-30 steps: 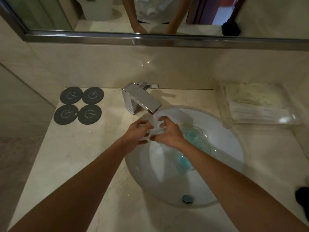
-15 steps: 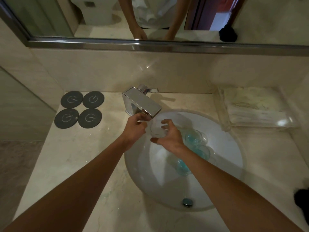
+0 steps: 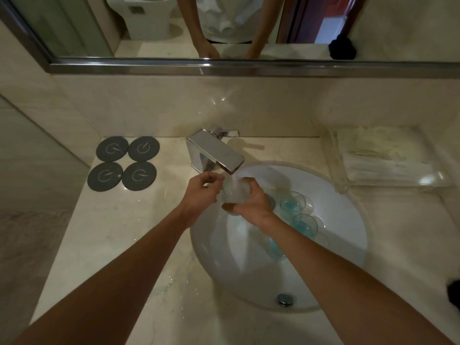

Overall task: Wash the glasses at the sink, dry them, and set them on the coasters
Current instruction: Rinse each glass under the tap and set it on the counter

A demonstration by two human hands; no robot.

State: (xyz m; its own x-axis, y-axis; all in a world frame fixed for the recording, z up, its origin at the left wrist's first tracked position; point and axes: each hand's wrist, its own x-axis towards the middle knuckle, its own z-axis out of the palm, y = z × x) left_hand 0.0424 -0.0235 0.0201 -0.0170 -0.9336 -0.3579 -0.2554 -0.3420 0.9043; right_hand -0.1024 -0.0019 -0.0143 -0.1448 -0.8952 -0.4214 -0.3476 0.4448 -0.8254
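A clear glass [image 3: 236,191] sits under the chrome faucet [image 3: 214,153], and water streams into it. My right hand [image 3: 251,202] grips the glass from the right side. On the glass's left, my left hand [image 3: 202,192] has its fingertips curled at the rim. Three more glasses with blue bottoms [image 3: 293,204] lie in the white sink [image 3: 343,235], partly hidden behind my right forearm. Several dark round coasters [image 3: 124,162] lie on the counter at the left, bare.
A clear tray with folded white towels [image 3: 383,158] stands right of the sink. The drain [image 3: 285,299] shows at the basin's near side. A mirror [image 3: 224,26] runs along the wall above. A dark object [image 3: 453,290] sits at the right edge.
The glass has come upright under the spout and water now runs into it. My left hand has moved slightly left and up along the rim.
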